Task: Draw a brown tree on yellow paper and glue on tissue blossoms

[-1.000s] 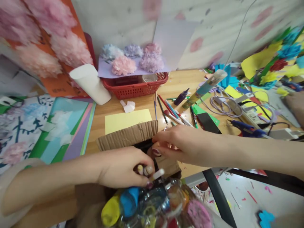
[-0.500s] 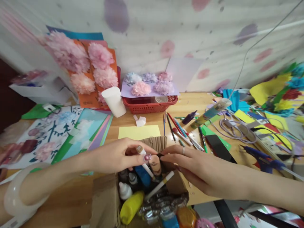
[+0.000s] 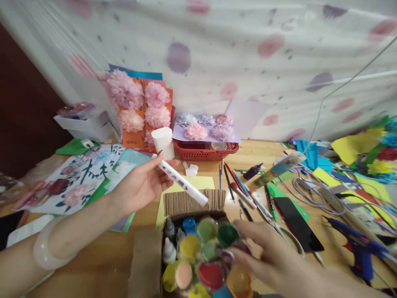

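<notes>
My left hand pinches a white marker between thumb and fingers, tilted above the back flap of an open cardboard box. My right hand, blurred by motion, is at the box's right side, its fingers closed on the edge of a cluster of small paint pots. The pots show green, yellow, red, peach and orange tops and cover much of the box opening. Left of them in the box stand a white nozzle bottle and a blue-topped item.
Behind the box lie yellow paper and a red basket with paper flowers on top. To the right are pens, scissors, a phone, a blue glue gun and tangled cables.
My left hand has lifted the white marker out over the box's back flap. My right hand has moved down to the paint pots, whose coloured tops now face up over the box.
</notes>
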`<state>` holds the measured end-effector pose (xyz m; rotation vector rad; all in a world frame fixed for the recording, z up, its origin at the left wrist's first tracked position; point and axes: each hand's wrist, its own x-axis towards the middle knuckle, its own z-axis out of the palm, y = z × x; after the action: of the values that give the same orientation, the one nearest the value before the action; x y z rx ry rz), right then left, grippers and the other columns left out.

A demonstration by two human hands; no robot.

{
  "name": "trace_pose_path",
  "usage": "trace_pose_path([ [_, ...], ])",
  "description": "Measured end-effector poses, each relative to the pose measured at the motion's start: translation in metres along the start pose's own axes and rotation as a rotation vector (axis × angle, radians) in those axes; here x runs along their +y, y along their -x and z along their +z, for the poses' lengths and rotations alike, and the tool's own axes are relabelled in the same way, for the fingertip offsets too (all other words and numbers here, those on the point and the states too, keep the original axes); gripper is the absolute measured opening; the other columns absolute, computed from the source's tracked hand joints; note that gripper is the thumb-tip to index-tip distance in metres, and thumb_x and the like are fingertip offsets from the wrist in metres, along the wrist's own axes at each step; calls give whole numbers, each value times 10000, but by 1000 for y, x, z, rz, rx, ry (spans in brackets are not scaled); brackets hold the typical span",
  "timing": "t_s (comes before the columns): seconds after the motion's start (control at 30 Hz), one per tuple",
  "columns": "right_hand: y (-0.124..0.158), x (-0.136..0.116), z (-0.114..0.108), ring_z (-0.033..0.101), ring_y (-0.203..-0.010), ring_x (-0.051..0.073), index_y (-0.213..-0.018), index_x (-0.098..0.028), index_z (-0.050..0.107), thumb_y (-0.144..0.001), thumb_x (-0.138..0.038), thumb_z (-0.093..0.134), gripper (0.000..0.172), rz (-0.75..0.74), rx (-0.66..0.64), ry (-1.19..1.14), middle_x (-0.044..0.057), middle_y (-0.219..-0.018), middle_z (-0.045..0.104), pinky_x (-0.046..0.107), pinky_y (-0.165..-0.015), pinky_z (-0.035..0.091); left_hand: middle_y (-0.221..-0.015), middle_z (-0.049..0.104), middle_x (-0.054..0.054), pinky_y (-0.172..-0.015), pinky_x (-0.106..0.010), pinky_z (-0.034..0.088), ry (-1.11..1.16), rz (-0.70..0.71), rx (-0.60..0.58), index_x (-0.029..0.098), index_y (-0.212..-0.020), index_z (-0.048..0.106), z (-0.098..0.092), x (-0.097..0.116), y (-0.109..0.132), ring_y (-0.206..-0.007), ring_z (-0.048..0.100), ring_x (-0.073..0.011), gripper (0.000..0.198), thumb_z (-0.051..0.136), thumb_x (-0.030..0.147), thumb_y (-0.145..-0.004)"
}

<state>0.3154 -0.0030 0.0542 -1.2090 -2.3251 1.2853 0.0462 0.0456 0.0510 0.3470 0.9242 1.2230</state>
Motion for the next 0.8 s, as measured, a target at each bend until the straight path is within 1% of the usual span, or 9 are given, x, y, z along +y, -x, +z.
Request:
trace_pose_path([
  [0.07, -12, 5, 5, 572, -667, 158, -804, -189, 622, -907, -440, 545, 282, 9, -2, -109, 17, -716, 608, 258, -597, 490, -803, 724, -63, -626, -270, 569, 79, 46, 8, 141, -746, 657, -2, 2, 5, -662, 651, -136, 305, 448, 172, -967],
  [0.2, -21, 11, 2, 604, -703, 171, -875, -186, 603, -863, -521, 586, 336, -1, 76, -355, 20, -766, 627, 277, -641, 514, -785, 725, -56, -636, -275, 585, 164, 142, -2, 154, -762, 647, -6, 10, 17, -689, 681, -148, 298, 434, 161, -970],
  [0.33, -11, 14, -6, 619, -701, 199, -827, -215, 617, -894, -456, 555, 257, -109, 354, -100, 38, -742, 633, 296, -630, 522, -780, 715, -66, -661, -286, 609, 185, 223, -4, 129, -862, 663, -9, 16, 28, -689, 691, -149, 281, 416, 191, -983],
  [0.4, -8, 14, -5, 634, -706, 208, -845, -225, 654, -908, -404, 535, 223, -158, 323, 81, 49, -752, 656, 312, -652, 534, -832, 723, -79, -704, -295, 614, 191, 254, -21, 125, -880, 660, -8, 16, 33, -746, 704, -156, 296, 396, 198, -992],
  [0.5, -5, 10, 1, 669, -857, 235, -1011, -248, 681, -871, -367, 592, 205, -125, 113, 234, 68, -922, 697, 356, -780, 552, -820, 715, -74, -733, -297, 603, 189, 283, -38, 134, -833, 636, -4, 19, 41, -781, 704, -159, 332, 358, 195, -1003],
  [0.6, 1, 9, 3, 647, -954, 256, -1161, -232, 591, -881, -433, 559, 346, -28, 191, 246, 97, -1025, 666, 407, -841, 540, -633, 612, 3, -651, -238, 556, 181, 328, -75, 160, -733, 572, -3, 30, 54, -613, 634, -103, 379, 313, 187, -1008],
  [0.67, 8, 15, 1, 638, -929, 253, -1152, -214, 540, -939, -472, 432, 352, 80, 298, 240, 104, -994, 649, 425, -826, 535, -561, 501, 53, -562, -166, 465, 102, 324, -149, 168, -703, 534, -12, 37, 62, -488, 511, -46, 364, 312, 151, -991],
  [0.73, 17, 23, -2, 638, -898, 240, -1128, -212, 508, -961, -483, 374, 345, 202, 279, 214, 93, -973, 643, 416, -800, 539, -501, 407, 83, -436, -136, 300, -154, 299, -159, 171, -646, 484, -31, 36, 66, -387, 360, -18, 289, 434, 132, -929],
  [0.8, 24, 33, -1, 649, -855, 216, -1114, -215, 494, -949, -446, 415, 295, 294, 109, 115, 72, -963, 638, 361, -715, 559, -467, 394, 117, -399, -137, 201, -578, 268, 24, 193, -740, 551, -57, 23, 64, -350, 297, -21, 125, 648, 191, -819],
])
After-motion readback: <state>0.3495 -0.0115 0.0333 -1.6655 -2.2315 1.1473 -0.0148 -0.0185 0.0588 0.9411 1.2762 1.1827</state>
